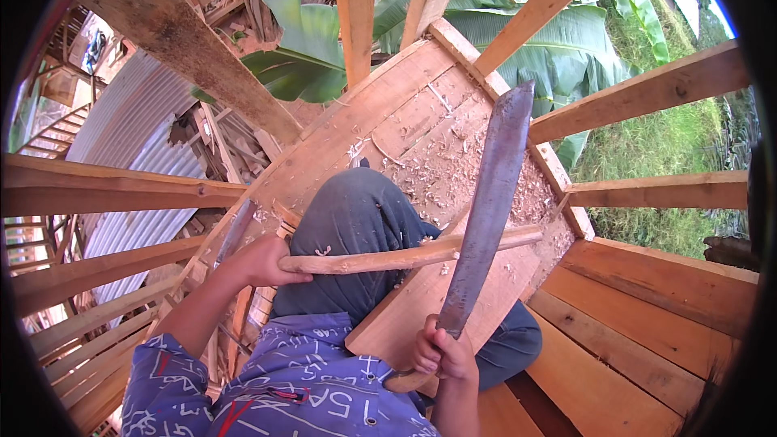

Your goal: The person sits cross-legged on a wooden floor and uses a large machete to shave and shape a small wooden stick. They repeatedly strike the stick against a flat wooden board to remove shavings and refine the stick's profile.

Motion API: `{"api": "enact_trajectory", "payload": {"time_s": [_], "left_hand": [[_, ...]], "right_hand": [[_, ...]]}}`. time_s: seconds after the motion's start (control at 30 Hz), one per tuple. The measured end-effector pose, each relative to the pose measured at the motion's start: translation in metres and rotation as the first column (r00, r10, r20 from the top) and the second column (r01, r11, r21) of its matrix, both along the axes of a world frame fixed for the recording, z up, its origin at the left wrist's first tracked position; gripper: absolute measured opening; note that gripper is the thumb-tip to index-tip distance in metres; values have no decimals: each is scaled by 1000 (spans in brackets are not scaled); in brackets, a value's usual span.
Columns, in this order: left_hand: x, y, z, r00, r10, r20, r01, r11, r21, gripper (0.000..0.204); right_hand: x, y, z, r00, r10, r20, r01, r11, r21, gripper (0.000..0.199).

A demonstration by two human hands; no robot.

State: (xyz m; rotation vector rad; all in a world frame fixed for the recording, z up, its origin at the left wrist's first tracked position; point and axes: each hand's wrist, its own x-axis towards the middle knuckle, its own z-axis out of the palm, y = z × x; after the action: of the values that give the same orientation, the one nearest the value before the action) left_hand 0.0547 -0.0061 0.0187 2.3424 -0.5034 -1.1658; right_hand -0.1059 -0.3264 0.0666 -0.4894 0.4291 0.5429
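My left hand is closed around the near end of a pale, peeled wooden stick. The stick lies across my lap and reaches out to the right. In my right hand is the wooden handle of a machete, its long dark blade pointing up and away. The blade crosses in front of the stick toward its far end; whether they touch, I cannot tell. Below the stick, a flat wooden board rests aslant by my legs.
Wood shavings litter the plank floor ahead. Upright wooden posts ring the platform. Another blade lies beside my left hand. Planks run along the right. Beyond are banana leaves and corrugated metal sheets.
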Motion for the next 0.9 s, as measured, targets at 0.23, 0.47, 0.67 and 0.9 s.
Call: {"api": "enact_trajectory", "payload": {"time_s": [0.23, 0.47, 0.67, 0.9], "left_hand": [[-2, -1, 0, 1000, 26, -6, -26, 998, -48, 63], [-5, 1, -3, 1000, 21, 0, -21, 998, -53, 61], [-7, -2, -2, 999, 35, 41, -33, 998, -57, 59], [-5, 0, -7, 998, 7, 67, -3, 999, -49, 58]], "right_hand": [[-1, 13, -11, 992, -108, 68, 72, 914, 399, 32], [11, -12, 46, 988, -156, 19, 153, 928, -339, 44], [13, -13, 57, 979, -180, -94, 97, 820, -564, 27], [7, 0, 36, 988, 37, -150, -95, 909, -406, 29]]}}
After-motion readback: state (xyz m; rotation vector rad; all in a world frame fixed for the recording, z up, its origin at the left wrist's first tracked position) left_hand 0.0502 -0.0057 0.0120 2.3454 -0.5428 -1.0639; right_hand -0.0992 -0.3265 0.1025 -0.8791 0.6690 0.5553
